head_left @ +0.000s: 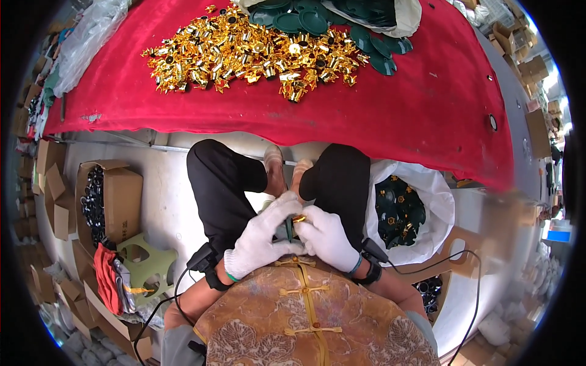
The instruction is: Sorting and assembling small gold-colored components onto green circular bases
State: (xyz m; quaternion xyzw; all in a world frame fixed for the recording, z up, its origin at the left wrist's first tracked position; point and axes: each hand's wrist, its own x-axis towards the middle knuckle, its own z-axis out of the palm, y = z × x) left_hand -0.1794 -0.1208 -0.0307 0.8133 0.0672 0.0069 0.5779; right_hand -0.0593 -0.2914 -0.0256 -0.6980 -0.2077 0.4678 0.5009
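Both my hands wear white gloves and meet above my lap. My left hand [261, 243] is closed round a dark green disc [289, 229], seen nearly edge-on and mostly hidden by the fingers. In my right hand [328, 235], thumb and fingers pinch a small shiny gold piece [298, 218] at the disc's side. Whether the two parts touch cannot be made out. A heap of similar gold pieces [226, 55] lies on the red-covered table [427, 116] ahead, with loose green discs [311, 23] beside and behind it.
Right of my knee stands a white sack [441, 207] holding green discs with gold centres. To the left are a cardboard box [125, 201] of black parts and a pale green stool [160, 259] with red cloth beside it. Cables run from both wrists.
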